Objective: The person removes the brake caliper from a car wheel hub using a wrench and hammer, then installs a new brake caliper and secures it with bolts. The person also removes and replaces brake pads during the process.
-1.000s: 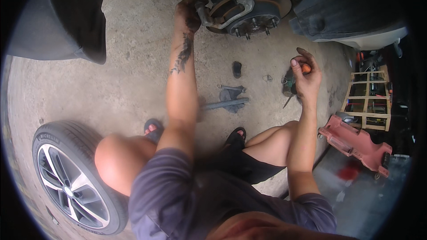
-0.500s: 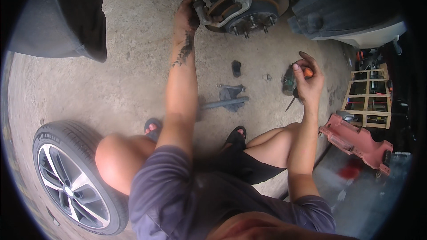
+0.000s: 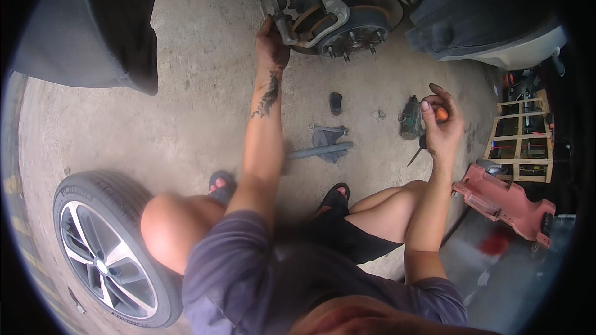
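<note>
At the left end of the caliper bracket [image 3: 338, 22] my left hand [image 3: 272, 49] is raised, its grease-blackened fingers curled close to the metal. What they hold, if anything, is hidden. The bracket straddles a brake disc [image 3: 379, 9], whose hub [image 3: 352, 42] has several studs sticking out toward me. Out to the right, my right hand [image 3: 444, 125] is closed around a screwdriver [image 3: 441, 114]. Its orange handle end shows between thumb and fingers, and its thin dark shaft points down and left. Beneath that hand a green bottle-shaped object [image 3: 410, 118] is on the floor.
A wheel with tyre [image 3: 102, 254] lies at my left knee. On the concrete are a small dark pad-like block [image 3: 336, 103], a wrench [image 3: 329, 129] on a dark cloth [image 3: 325, 139], and a grey bar [image 3: 320, 150]. A red creeper [image 3: 503, 201] and wooden frame [image 3: 518, 136] stand right.
My left hand has come down and toward me along the bracket's left end. My right hand keeps the screwdriver in nearly the same pose. The whole view has shifted slightly.
</note>
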`<state>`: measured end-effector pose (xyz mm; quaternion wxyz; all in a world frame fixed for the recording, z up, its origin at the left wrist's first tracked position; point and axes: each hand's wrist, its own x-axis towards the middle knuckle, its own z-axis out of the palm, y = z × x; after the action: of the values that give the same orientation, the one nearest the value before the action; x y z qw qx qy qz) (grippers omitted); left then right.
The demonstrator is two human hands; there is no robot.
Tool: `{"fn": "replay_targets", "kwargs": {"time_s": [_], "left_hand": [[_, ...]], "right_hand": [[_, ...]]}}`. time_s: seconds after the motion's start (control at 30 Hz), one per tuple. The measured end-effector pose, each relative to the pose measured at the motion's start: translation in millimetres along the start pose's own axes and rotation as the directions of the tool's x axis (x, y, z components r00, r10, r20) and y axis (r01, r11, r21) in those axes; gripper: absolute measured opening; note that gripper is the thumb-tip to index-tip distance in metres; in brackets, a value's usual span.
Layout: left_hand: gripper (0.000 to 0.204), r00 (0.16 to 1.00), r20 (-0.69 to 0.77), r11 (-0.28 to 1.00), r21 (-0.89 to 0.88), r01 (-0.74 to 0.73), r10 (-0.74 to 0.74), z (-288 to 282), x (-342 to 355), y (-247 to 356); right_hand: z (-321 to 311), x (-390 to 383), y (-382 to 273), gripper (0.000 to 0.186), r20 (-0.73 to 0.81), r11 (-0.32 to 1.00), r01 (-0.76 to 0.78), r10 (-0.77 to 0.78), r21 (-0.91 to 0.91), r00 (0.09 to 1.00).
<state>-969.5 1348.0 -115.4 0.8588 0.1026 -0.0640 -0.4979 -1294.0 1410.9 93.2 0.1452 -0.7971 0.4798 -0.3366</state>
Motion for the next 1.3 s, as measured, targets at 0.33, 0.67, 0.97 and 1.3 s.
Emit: {"fn": "replay_targets", "kwargs": {"time_s": [0.33,0.67,0.97,1.3], "left_hand": [[0.043,0.919,0.33,0.96,-0.098,0.262,-0.217,-18,10,16],[0.031,0.99,-0.113,0.903,0.412,0.121,-0.081,10,11,34],[0.028,0.98,-0.154,0.933,0.315,0.173,-0.13,19,12,44],[0.027,0.993,0.015,0.984,0.137,0.112,-0.115,-1,33,21]], "right_hand": [[31,10,-3,0.035,0.087,0.998,0.001,-0.006,0.057,0.996],[38,8,2,0.036,0.104,1.0,0.014,-0.016,0.025,0.994],[40,6,3,0.035,0.119,0.999,0.043,-0.041,-0.017,0.992],[36,0,-5,0.036,0.134,1.0,0.029,-0.03,0.005,0.99]]}}
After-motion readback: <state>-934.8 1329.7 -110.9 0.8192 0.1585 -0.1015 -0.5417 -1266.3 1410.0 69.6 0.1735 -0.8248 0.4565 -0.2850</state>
